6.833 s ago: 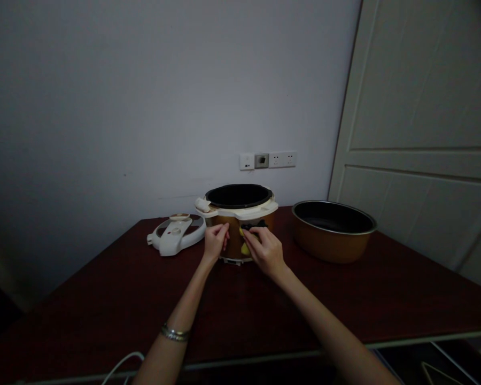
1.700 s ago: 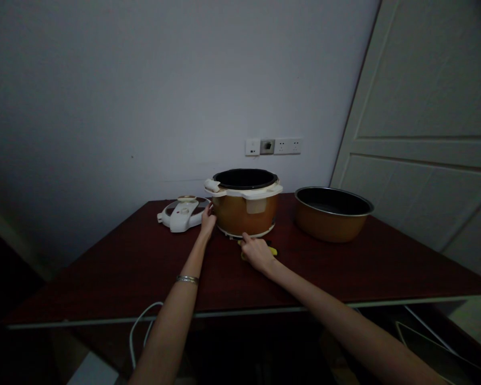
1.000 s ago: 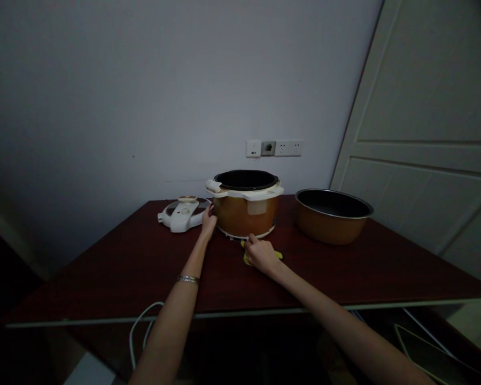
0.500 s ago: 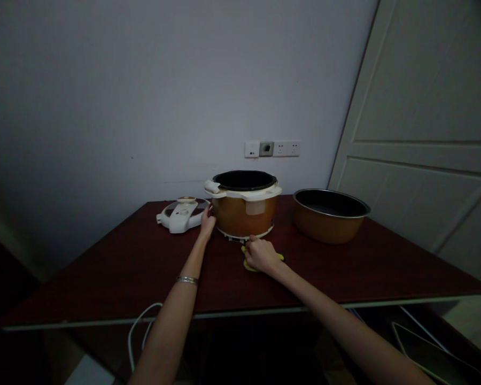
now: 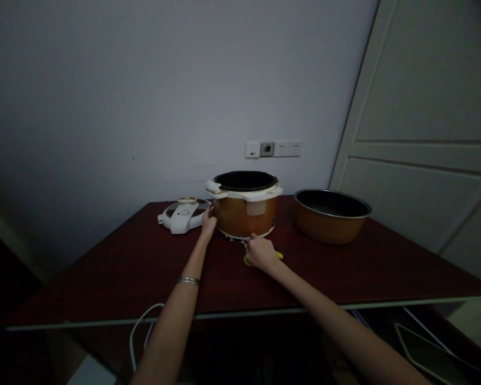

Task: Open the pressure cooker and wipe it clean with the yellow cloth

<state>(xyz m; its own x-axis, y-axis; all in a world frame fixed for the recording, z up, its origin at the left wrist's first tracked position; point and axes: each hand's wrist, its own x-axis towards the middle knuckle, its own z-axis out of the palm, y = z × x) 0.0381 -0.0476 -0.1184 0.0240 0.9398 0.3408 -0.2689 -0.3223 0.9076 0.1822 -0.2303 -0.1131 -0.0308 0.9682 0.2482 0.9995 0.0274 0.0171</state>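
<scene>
An orange cooker body (image 5: 245, 211) with a cream rim and a dark inner cavity stands on the dark red table (image 5: 136, 267). My left hand (image 5: 208, 222) is pressed against its left side, fingers curled on the wall. My right hand (image 5: 260, 252) is closed at the cooker's front base, gripping a yellow-handled tool (image 5: 278, 255) that lies low over the table. The tool's tip is hidden by my fingers.
A white cooker lid (image 5: 182, 215) lies left of the cooker. An orange inner pot (image 5: 331, 215) sits to the right. Wall sockets (image 5: 273, 148) are behind, a door (image 5: 425, 133) at right. A white cable (image 5: 138, 334) hangs below the table's front edge.
Early on both hands worked at the cooker's front wall with the yellow tool. Now the left hand steadies the left side and the right hand has dropped to the base. Little change over the last second.
</scene>
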